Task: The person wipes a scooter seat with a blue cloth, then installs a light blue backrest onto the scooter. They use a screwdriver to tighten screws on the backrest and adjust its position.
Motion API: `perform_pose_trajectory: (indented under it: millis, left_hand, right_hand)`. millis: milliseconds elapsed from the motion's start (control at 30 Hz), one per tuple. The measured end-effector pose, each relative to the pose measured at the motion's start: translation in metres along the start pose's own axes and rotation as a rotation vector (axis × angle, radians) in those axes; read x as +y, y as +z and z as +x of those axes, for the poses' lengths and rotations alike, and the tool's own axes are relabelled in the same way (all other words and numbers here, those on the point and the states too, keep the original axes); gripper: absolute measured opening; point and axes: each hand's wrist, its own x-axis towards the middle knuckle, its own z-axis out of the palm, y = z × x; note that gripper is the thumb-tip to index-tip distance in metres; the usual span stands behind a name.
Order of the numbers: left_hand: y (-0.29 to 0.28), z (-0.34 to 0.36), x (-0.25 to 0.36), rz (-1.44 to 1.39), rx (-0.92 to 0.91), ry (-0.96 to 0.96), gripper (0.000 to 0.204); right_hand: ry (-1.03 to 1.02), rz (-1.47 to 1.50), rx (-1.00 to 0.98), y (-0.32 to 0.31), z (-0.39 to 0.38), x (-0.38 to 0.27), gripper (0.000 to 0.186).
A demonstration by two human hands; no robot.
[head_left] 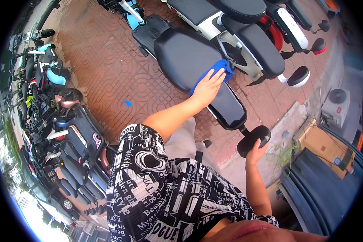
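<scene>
Left hand (207,86) is laid flat, fingers spread, on a blue cloth (218,70) that is pressed against the black scooter seat (187,56), near the seat's rear edge. Right hand (255,152) is closed around the back of a round black mirror (254,139) at the end of the scooter's handlebar.

Cloth is judged soft, light and limp; it would bunch under the palm and is best held by flat pressure or by a gathered fold, not by a corner. Seat surface appears smooth and slightly glossy, so the cloth is expected to slide easily over it. Mirror is judged rigid but likely to swivel on its stalk if leaned on.

Surroundings noted: a second scooter (250,44) parked just beside the first, its grab rail close to the cloth; a row of parked scooters (60,121) to the left, well apart across red brick paving (105,68); a cardboard box (324,147) and an outdoor fan unit (335,105) to the right. A small blue scrap (128,103) lies on the paving.
</scene>
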Motion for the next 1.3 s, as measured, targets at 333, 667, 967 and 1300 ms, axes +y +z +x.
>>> perform_pose_trajectory:
  millis: [333,667,967,1300]
  left_hand:
    - [0.025,-0.132,-0.036,-0.158,0.185,-0.124,0.054]
    - [0.041,-0.074,-0.083,-0.707,0.459,-1.030,0.068]
    - [0.029,0.032,-0.190,-0.416,0.104,-1.147,0.064]
    - [-0.006,0.043,-0.042,-0.499,0.280,-0.540,0.065]
  right_hand:
    - [0.070,-0.058,-0.025,-0.004,0.002,0.001,0.057]
    - [0.072,-0.053,0.011,-0.004,0.002,0.012,0.061]
    - [0.056,-0.090,-0.013,-0.004,0.000,-0.001,0.060]
    - [-0.023,-0.083,-0.020,-0.004,0.007,0.015,0.058]
